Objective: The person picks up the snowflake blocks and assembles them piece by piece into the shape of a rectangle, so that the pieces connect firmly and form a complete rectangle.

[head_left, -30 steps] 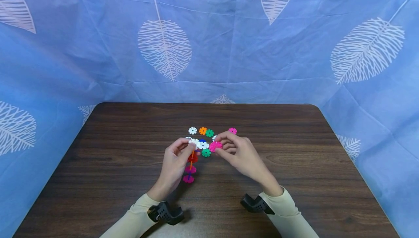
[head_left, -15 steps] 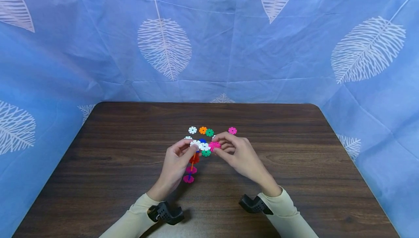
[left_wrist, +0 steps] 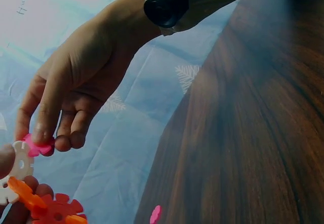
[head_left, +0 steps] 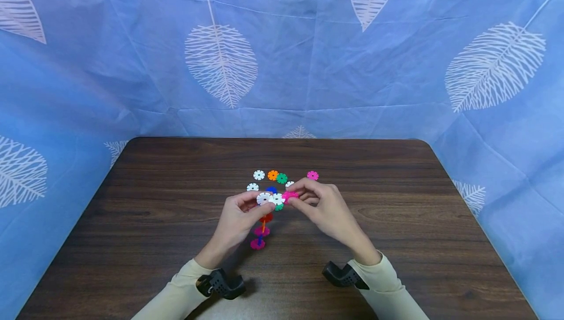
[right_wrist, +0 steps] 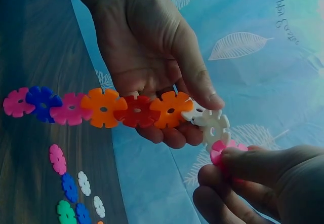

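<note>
My left hand (head_left: 235,222) holds a chain of flower-shaped plastic snowflake discs, its thumb and fingers gripping near the white end. From there the chain runs through an orange disc (right_wrist: 171,110), a red disc (right_wrist: 135,111), another orange one, then pink and blue ones to a pink disc (right_wrist: 19,102) at the far end. Between thumb and fingers, my right hand (head_left: 323,207) pinches a pink disc (right_wrist: 217,151) against the edge of the end white disc (right_wrist: 214,128). Its fingers cover part of that pink disc, so how deep the slots mesh is hidden.
Loose discs lie on the dark wooden table (head_left: 374,261) beyond the hands: a white disc (head_left: 259,175), an orange disc (head_left: 273,175), a green disc (head_left: 282,178), a pink disc (head_left: 313,175) and several more. A blue leaf-print cloth (head_left: 282,65) hangs behind.
The white end of the chain has turned and come slightly lower, and the hanging end has shifted right. My left thumb has moved right along the white discs; the right hand is almost still.
</note>
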Available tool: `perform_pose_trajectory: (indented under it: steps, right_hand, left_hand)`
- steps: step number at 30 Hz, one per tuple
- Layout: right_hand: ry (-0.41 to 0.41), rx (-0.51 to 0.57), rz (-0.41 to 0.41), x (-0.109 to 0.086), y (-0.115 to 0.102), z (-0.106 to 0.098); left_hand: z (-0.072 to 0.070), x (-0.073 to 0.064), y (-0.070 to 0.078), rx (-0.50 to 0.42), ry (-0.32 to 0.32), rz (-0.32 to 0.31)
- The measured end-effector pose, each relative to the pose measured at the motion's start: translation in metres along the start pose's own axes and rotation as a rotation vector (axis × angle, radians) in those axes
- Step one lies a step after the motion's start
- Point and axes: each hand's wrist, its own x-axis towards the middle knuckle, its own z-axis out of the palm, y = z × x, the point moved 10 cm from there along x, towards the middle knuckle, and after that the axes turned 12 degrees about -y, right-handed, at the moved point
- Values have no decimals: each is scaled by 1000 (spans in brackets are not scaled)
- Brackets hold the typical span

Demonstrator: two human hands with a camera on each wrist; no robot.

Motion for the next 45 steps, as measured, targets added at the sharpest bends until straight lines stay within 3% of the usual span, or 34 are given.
perform_pose_trajectory:
  steps: [22,27,32,35,39,45]
  right_hand:
    - [33,-40,-65,-2,-16,2]
    - [-5,70,-3,-1,-4,5]
    - [-145,178,92,3,16,28]
    - [-214,179,81,5,17,41]
    - [-208,172,52,7,12,44]
    - [-157,172,55,6,10,39]
  left_hand:
    - [1,-1,6,-2,-18,9]
    - [-4,-1,6,-110,45,9]
    - [-12,-4,7,-275,136,57]
    - [-11,-5,10,-321,146,104]
    - [-9,-5,12,-342,149,123]
    - [-5,-4,9,-306,122,68]
